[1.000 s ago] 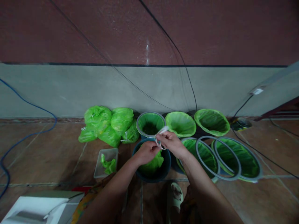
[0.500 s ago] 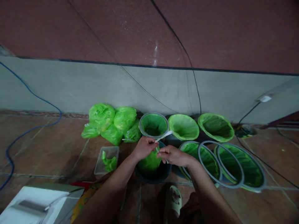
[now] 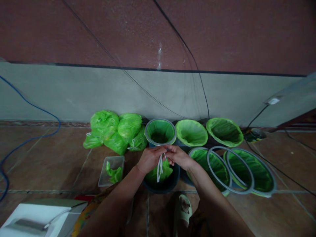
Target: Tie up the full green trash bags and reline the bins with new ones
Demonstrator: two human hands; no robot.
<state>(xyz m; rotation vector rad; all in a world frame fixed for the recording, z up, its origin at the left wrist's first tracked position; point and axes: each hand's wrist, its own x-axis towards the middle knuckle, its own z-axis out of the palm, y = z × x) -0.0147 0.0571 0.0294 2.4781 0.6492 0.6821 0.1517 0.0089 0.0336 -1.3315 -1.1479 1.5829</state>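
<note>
My left hand (image 3: 151, 159) and my right hand (image 3: 179, 157) meet above a dark bin (image 3: 161, 189), fingertips together. Both are closed on a white drawstring (image 3: 160, 170), whose loop and ends hang below the fingers. Under them, a bright green plastic bag (image 3: 153, 176) lies gathered inside the bin. My fingers partly hide where the drawstring joins the bag. Just beyond my hands stands a bin with a grey rim ring (image 3: 160, 120) and a green liner.
Filled green bags (image 3: 116, 131) are piled by the wall at left. A clear tub (image 3: 102, 179) holds green plastic scraps. More green-lined bins (image 3: 191, 132) stand at right, with a loose grey ring (image 3: 251, 179) across two. A blue cable (image 3: 37, 136) and a white box (image 3: 46, 214) are at left.
My hands have come together over the bin. The drawstring, held stretched up to the right before, now hangs down in a loop. The view has shifted slightly.
</note>
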